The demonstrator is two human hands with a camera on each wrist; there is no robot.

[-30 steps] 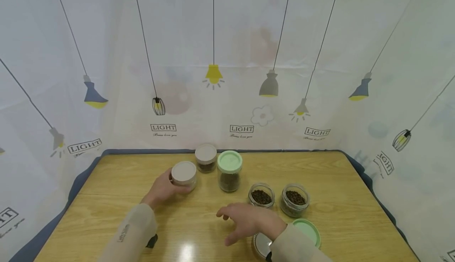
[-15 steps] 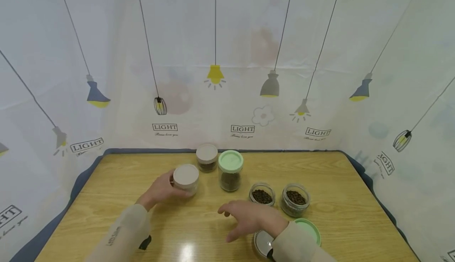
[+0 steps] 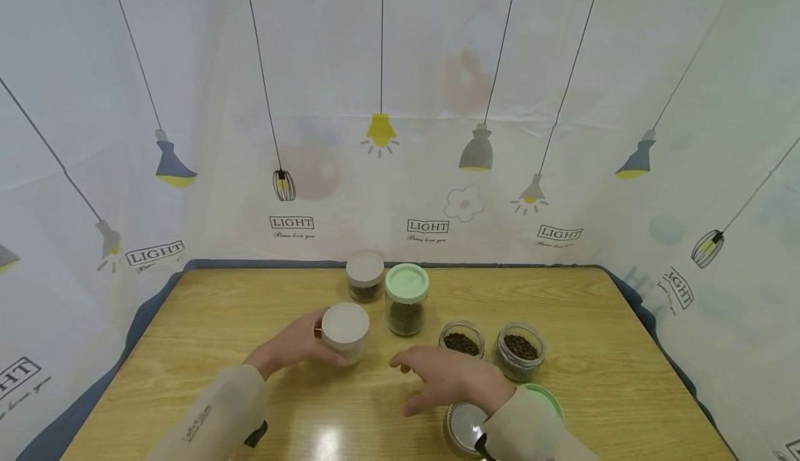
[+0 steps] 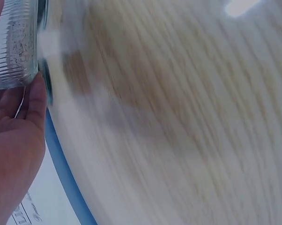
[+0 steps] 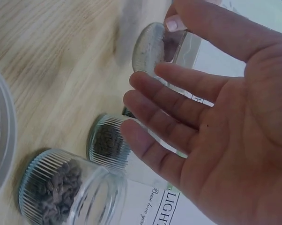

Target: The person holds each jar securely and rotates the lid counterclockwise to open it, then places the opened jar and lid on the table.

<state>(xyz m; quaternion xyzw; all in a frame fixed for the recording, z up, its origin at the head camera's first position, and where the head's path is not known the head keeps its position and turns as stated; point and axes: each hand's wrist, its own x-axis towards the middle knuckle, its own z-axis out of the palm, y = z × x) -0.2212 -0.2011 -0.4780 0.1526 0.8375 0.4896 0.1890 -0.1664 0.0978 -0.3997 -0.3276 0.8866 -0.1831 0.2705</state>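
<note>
1. Pale-lidded jar (image 3: 346,332) upright in my left hand (image 3: 294,345), left of centre over the wooden table (image 3: 600,322).
2. I have that hand clamped on the jar, thumb on the near side and fingers round the far side; up close from the left wrist, ribbed clear glass shows against them. Whether its base touches the wood, I cannot tell.
3. My right hand (image 3: 453,381) is to the right of the jar, apart from it, its thumb and fingers spread from one another.
4. Behind the jar I hold stand a second pale-lidded jar (image 3: 365,277) and, just beside it, a green-lidded jar (image 3: 406,301), both with dark contents.
5. Beyond my right hand are two lidless jars of dark beans, the left one (image 3: 461,341) partly hidden by my hand, the right one (image 3: 520,353) clear of it.
6. Near my right sleeve (image 3: 531,433) lie a pale round lid (image 3: 464,425) and a green lid (image 3: 546,398), both partly covered.
</note>
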